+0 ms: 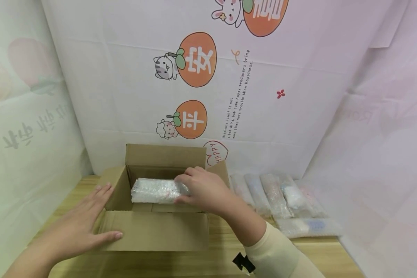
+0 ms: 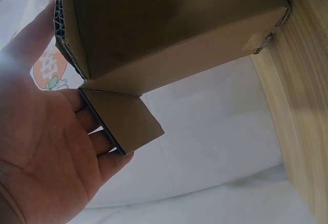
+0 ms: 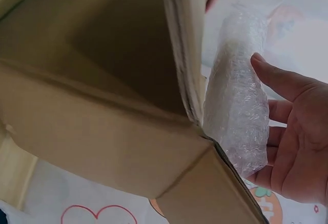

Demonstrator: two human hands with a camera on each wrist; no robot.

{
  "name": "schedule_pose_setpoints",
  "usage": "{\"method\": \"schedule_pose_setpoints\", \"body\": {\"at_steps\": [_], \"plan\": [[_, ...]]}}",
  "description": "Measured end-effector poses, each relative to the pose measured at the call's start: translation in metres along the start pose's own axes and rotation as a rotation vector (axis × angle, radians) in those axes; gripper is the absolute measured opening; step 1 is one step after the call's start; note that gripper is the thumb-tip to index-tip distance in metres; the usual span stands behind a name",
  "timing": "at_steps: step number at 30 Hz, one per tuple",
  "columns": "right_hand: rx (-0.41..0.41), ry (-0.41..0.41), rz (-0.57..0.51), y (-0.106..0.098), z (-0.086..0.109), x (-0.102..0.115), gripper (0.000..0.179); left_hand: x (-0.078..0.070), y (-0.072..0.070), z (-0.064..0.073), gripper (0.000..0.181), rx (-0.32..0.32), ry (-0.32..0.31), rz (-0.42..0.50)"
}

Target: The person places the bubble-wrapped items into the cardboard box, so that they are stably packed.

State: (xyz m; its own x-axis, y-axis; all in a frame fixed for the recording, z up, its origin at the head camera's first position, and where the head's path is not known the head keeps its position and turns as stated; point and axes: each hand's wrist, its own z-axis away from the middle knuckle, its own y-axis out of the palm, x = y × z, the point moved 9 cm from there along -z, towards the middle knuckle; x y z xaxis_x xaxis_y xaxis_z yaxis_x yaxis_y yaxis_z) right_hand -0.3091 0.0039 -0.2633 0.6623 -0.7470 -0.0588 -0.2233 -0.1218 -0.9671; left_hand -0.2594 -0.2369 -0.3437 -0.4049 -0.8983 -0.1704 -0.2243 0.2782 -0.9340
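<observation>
An open cardboard box (image 1: pixel 156 231) stands on the table with its flaps spread. My right hand (image 1: pixel 205 189) grips the right end of a bubble-wrapped package (image 1: pixel 156 191) lying lengthwise at the box's mouth. In the right wrist view the thumb and fingers of that hand (image 3: pixel 302 137) hold the clear bubble wrap (image 3: pixel 238 96); what is inside is blurred. My left hand (image 1: pixel 80 220) rests with straight fingers on the box's left flap, its thumb on the front flap. The left wrist view shows the palm (image 2: pixel 51 142) with fingers behind a small flap (image 2: pixel 125 121).
Several bubble-wrapped packages (image 1: pixel 274 195) lie side by side right of the box, with another one (image 1: pixel 307 227) crosswise in front of them. A printed white cloth (image 1: pixel 125 85) hangs behind the wooden table (image 1: pixel 146 264), and white sheets enclose both sides.
</observation>
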Motion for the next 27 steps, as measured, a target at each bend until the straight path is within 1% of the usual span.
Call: {"method": "schedule_pose_setpoints", "body": {"at_steps": [9, 15, 21, 27], "plan": [[0.069, 0.004, 0.0, 0.018, -0.005, 0.007, 0.05, 0.001, 0.001, 0.001, 0.112, 0.003, -0.001, 0.005], [0.089, 0.009, -0.004, 0.028, -0.007, 0.007, 0.051, 0.001, 0.001, 0.001, 0.111, 0.011, -0.006, 0.01], [0.107, 0.008, -0.004, 0.037, -0.008, 0.006, 0.051, 0.0, 0.0, 0.001, 0.112, 0.004, 0.002, -0.01], [0.126, 0.007, 0.003, 0.041, -0.006, 0.005, 0.055, -0.001, 0.0, 0.001, 0.112, -0.002, 0.011, -0.017]]}}
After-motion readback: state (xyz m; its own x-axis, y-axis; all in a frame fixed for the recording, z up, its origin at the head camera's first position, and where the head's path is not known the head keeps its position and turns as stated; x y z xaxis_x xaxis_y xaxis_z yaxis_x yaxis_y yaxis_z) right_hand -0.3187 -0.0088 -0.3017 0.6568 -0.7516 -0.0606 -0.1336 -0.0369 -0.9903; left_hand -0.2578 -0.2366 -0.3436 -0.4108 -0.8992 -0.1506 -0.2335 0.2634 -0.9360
